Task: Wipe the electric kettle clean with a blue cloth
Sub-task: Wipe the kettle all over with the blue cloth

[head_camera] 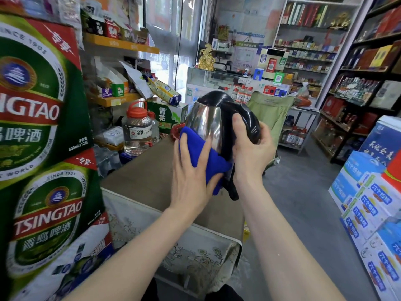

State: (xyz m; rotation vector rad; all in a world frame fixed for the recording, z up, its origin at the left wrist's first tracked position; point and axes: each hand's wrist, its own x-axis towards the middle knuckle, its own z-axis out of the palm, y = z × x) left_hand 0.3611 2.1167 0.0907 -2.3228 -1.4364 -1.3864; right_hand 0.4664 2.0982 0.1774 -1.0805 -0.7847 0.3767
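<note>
A steel electric kettle (205, 120) with a black lid and black handle is held tilted in the air above a brown table (149, 170). My right hand (249, 146) grips the black handle from the right, thumb across it. My left hand (191, 170) presses a blue cloth (200, 148) flat against the kettle's lower left side, fingers straight and spread over the cloth. The cloth covers the lower part of the steel wall and hangs past the base.
Stacked green beer cartons (43, 148) stand close on the left. A clear jar with a red cap (137, 127) sits at the table's far end. Blue-and-white boxes (368, 203) are piled at the right. A green folding chair (271, 111) stands behind the kettle, shop shelves beyond.
</note>
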